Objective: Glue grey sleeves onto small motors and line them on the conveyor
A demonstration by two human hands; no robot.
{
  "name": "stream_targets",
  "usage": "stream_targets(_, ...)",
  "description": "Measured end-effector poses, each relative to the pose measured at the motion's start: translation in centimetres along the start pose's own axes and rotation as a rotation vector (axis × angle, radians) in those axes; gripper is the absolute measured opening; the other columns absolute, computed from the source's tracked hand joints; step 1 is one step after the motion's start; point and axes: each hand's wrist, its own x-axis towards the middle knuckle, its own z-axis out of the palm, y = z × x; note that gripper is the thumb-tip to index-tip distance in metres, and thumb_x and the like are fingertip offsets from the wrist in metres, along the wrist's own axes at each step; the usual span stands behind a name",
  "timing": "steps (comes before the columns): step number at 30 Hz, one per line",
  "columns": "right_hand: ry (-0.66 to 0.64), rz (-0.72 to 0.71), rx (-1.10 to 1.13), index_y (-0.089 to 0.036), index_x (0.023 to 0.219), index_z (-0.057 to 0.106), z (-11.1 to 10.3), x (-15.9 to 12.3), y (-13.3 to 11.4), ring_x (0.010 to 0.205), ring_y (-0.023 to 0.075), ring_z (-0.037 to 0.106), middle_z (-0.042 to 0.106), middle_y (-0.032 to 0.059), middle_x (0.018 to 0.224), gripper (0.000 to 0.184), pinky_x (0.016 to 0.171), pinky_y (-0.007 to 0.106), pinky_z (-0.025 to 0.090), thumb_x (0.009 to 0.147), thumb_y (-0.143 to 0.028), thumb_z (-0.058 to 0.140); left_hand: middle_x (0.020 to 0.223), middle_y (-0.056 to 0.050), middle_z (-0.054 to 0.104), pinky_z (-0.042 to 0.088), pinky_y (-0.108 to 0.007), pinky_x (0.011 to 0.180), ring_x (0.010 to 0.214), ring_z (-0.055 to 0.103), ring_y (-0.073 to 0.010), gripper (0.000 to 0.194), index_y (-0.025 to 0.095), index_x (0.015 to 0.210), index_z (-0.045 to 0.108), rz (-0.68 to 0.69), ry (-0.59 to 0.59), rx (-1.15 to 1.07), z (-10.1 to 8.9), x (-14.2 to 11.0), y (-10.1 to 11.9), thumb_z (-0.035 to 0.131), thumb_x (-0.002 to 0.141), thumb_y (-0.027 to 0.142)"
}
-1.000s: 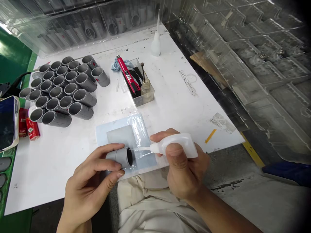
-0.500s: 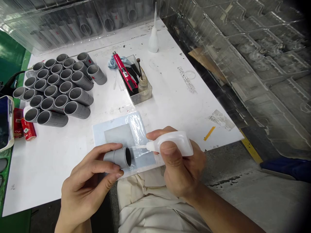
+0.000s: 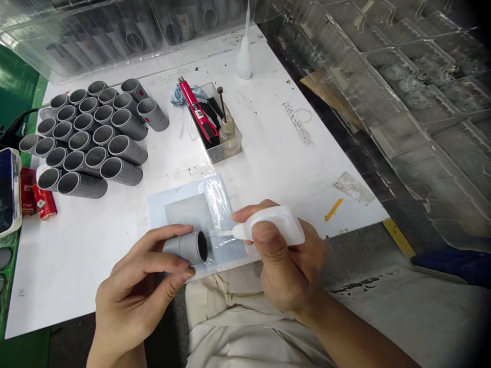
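Observation:
My left hand point(image 3: 140, 286) grips a short grey plastic tube point(image 3: 187, 247) between thumb and fingers, its dark open end turned to the right. In my right hand point(image 3: 286, 271) is a white squeeze bottle point(image 3: 282, 223), pinched between thumb and fingers. The bottle's thin nozzle points left at the rim of the tube; whether the fine tip touches the rim I cannot tell. Below both lies a light-blue cloth under clear film point(image 3: 157, 204), with a grey square sheet point(image 3: 187, 212) on it.
Several grey tubes point(image 3: 82, 140) stand grouped at the left. A clear box point(image 3: 230, 153) holds a red cutter point(image 3: 197, 110) and a small glass bottle point(image 3: 227, 130). Another white nozzle bottle point(image 3: 244, 61) stands behind. Clear trays point(image 3: 402, 102) lie right; a phone point(image 3: 7, 194) is far left.
The view shifts slightly. My hands keep the same hold on the tube and the squeeze bottle, and the nozzle stays close to the tube's rim.

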Motion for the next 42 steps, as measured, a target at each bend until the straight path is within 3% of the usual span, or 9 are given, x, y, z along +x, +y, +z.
stream_targets(12, 0.002, 0.04, 0.09, -0.027, 0.087, 0.081, 0.1, -0.1, 0.1, 0.06, 0.0188, 0.063, 0.07, 0.0014, 0.073, 0.024, 0.055, 0.035, 0.055, 0.105, -0.038, 0.068, 0.13, -0.007, 0.079, 0.065, -0.034, 0.088, 0.124, 0.074, -0.0268, 0.038, 0.021, 0.1, 0.079, 0.015, 0.002, 0.008, 0.0, 0.1, 0.1, 0.074, 0.086, -0.014)
stream_targets(18, 0.06, 0.147, 0.222, -0.029, 0.094, 0.086, -0.6, -0.7, 1.0, 0.058, 0.0196, 0.059, 0.067, 0.0015, 0.07, 0.022, 0.054, 0.037, 0.055, 0.105, -0.041, 0.071, 0.133, -0.007, 0.076, 0.065, -0.03, 0.103, 0.125, 0.074, -0.0218, 0.062, 0.022, 0.136, 0.074, -0.099, 0.129, -0.084, 0.5, -0.2, -0.1, 0.077, 0.085, -0.011)
stream_targets(24, 0.039, 0.159, 0.253, -0.029, 0.097, 0.086, -0.6, -0.7, 1.0, 0.062, 0.0209, 0.061, 0.067, 0.0011, 0.07, 0.018, 0.055, 0.037, 0.054, 0.104, -0.036, 0.071, 0.134, -0.008, 0.076, 0.067, -0.037, 0.101, 0.127, 0.076, -0.0267, 0.046, 0.022, 0.118, 0.076, -0.084, 0.134, -0.086, 0.9, 0.2, 0.1, 0.074, 0.087, -0.012)
stream_targets(27, -0.007, 0.146, 0.208, -0.029, 0.094, 0.084, -0.7, -0.6, 0.9, 0.059, 0.0203, 0.059, 0.069, 0.0023, 0.073, 0.015, 0.048, 0.035, 0.051, 0.102, -0.036, 0.073, 0.128, -0.007, 0.079, 0.068, -0.037, 0.1, 0.12, 0.078, -0.0249, 0.043, 0.021, 0.113, 0.074, -0.055, 0.133, -0.075, 0.9, 0.2, 0.2, 0.075, 0.086, -0.013)
stream_targets(37, -0.09, 0.115, 0.115, -0.028, 0.093, 0.082, -0.9, -0.1, 0.5, 0.06, 0.0185, 0.059, 0.068, 0.0019, 0.075, 0.012, 0.046, 0.031, 0.048, 0.1, -0.032, 0.073, 0.131, -0.007, 0.076, 0.069, -0.032, 0.095, 0.12, 0.076, -0.0225, 0.042, 0.023, 0.111, 0.074, -0.086, 0.082, -0.056, 0.7, -0.3, -0.3, 0.072, 0.089, -0.013)
stream_targets(42, -0.157, 0.121, 0.16, -0.026, 0.086, 0.08, -0.8, 0.2, 0.1, 0.055, 0.0144, 0.056, 0.06, -0.0018, 0.066, 0.018, 0.048, 0.027, 0.047, 0.101, -0.032, 0.073, 0.132, -0.006, 0.076, 0.068, -0.031, 0.095, 0.122, 0.075, -0.0216, 0.043, 0.024, 0.112, 0.074, -0.083, 0.067, -0.046, 0.6, -0.4, -0.4, 0.072, 0.089, -0.013)
